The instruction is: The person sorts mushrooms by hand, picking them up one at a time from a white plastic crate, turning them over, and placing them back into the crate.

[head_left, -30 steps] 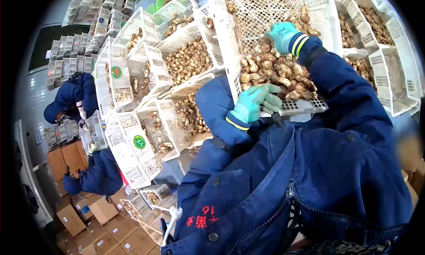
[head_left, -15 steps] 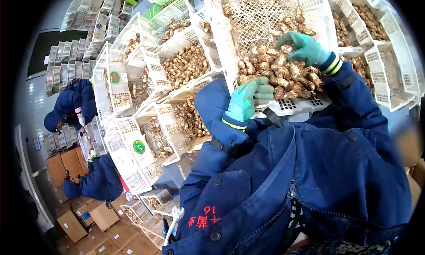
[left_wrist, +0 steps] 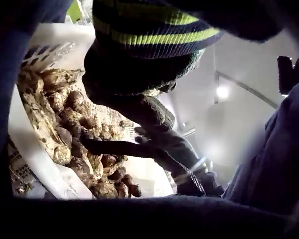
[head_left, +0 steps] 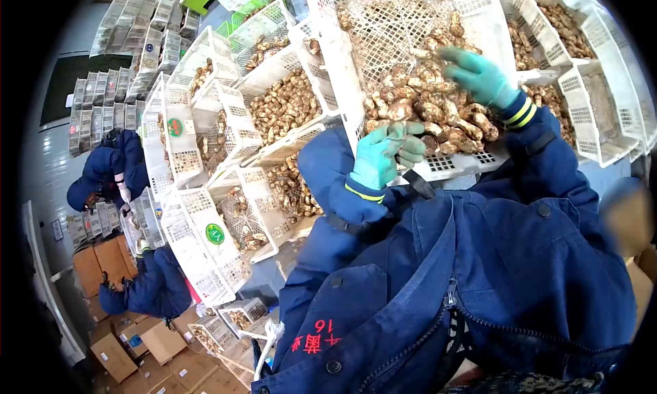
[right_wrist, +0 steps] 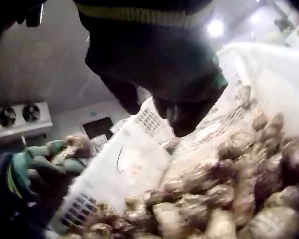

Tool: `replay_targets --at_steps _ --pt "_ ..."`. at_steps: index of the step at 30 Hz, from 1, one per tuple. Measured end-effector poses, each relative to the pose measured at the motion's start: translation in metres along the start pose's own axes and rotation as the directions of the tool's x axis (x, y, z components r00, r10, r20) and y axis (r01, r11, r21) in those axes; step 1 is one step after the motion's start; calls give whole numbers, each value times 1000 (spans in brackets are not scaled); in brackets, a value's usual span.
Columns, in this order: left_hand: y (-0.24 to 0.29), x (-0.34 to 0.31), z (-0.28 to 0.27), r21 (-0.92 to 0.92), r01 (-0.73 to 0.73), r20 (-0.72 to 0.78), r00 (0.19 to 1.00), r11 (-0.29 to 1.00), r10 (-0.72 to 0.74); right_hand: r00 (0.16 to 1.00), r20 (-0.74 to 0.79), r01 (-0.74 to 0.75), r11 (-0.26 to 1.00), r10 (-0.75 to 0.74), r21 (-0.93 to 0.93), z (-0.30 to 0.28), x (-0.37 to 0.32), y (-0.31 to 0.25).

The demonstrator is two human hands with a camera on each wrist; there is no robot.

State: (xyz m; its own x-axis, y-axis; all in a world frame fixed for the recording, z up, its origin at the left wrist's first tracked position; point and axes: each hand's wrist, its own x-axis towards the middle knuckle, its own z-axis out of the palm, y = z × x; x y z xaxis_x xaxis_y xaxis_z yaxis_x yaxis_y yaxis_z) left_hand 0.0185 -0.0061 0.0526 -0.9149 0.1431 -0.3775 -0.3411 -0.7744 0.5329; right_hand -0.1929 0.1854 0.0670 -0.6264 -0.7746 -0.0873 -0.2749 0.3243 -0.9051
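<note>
A white lattice crate (head_left: 503, 24) holds a pile of brown, knobbly mushrooms (head_left: 438, 110). At its near left corner, my green-gloved left hand (head_left: 383, 151) has its fingers curled; the right wrist view shows this left hand (right_wrist: 50, 167) gripping a mushroom (right_wrist: 77, 147). Above the right part of the pile, my right hand (head_left: 482, 79) has its fingers extended with no mushroom visible in them. In the right wrist view, the right hand (right_wrist: 159, 74) hangs dark over the crate. The left hand (left_wrist: 149, 109) is mostly shadowed in the left wrist view.
More crates of mushrooms stand to the left (head_left: 284, 110) and right (head_left: 568, 31). Two people in dark blue work at the far left, one above (head_left: 113, 165) and one below (head_left: 154, 281). Cardboard boxes (head_left: 161, 339) cover the floor at lower left.
My right hand has come back from the crate's middle toward its right side, its fingers now stretched out. My left hand stays at the near left corner, its spread fingers now curled.
</note>
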Motion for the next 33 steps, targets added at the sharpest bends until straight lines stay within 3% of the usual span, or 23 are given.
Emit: replay_targets --at_steps 1,2,3,4,6,7,8,10,12,13,14,15,16,18,19,20,22,24,26,29,30,31,33 --pt "1 -4 3 49 -52 -54 997 997 54 991 -122 -79 967 50 -243 -18 1 6" --pt "2 -9 6 100 -97 -105 989 990 108 973 -211 7 933 -89 -359 -30 6 28" --pt "3 -11 -5 281 -103 -45 992 954 120 927 -298 57 869 -229 -491 -41 11 48" --pt "1 -7 -14 166 -93 8 996 982 93 855 -373 63 786 -359 -615 -52 17 69" --pt "6 -1 -18 -65 -53 117 991 996 61 930 -323 -30 843 -173 -538 -64 27 52" --pt "2 -1 -16 -96 -90 -31 996 991 88 946 -309 -95 825 -99 -557 -63 36 44" --pt "3 -2 -16 -63 -110 -47 993 992 107 976 -216 -154 722 6 -675 -59 44 30" --pt "3 -4 -17 3 -147 -80 986 989 147 984 -146 -180 527 107 -830 -48 69 61" --pt "1 -2 -27 -174 -120 -3 993 977 122 930 -144 -296 459 337 -837 -27 81 52" --pt "4 0 -33 -293 -70 125 986 954 111 930 -148 -282 397 337 -873 -17 80 49" --pt "6 -2 -35 -265 -92 83 989 960 118 930 -154 -269 332 335 -904 -9 78 48" --pt "8 -5 -36 -235 -112 41 991 965 125 965 -139 -214 359 223 -909 -4 67 47" --pt "11 -7 -37 -204 -129 -1 991 970 132 958 -48 -179 455 284 -873 -7 68 58" --pt "5 -9 -38 -75 -330 -69 943 941 325 981 193 118 853 -20 -509 -12 41 64" --pt "5 -8 -34 -77 -333 -50 943 940 330 944 246 -118 923 218 -366 -16 28 51" --pt "7 -9 -27 -78 -339 -34 941 938 337 918 230 -199 878 323 -436 -21 18 7" --pt "10 -12 -17 -73 -347 -4 937 935 348 958 80 -205 855 274 -476 -28 20 13" --pt "9 -12 -14 -56 -350 39 935 935 353 982 -186 -99 794 -18 -600 -25 34 30" --pt "6 -11 -9 -62 -364 54 929 929 367 971 -188 -23 730 -146 -683 -14 58 28" --pt "2 -11 -3 -108 -355 -3 934 929 357 999 47 34 523 12 -852 19 96 19" --pt "1 -8 -8 13 -375 33 927 927 374 992 73 23 424 102 -905 31 106 21" --pt "-3 -6 -12 32 -352 9 936 936 351 966 38 -72 406 255 -911 41 118 22" --pt "-4 -5 -10 73 -342 -24 939 937 344 975 -23 -97 336 219 -937 52 124 23"
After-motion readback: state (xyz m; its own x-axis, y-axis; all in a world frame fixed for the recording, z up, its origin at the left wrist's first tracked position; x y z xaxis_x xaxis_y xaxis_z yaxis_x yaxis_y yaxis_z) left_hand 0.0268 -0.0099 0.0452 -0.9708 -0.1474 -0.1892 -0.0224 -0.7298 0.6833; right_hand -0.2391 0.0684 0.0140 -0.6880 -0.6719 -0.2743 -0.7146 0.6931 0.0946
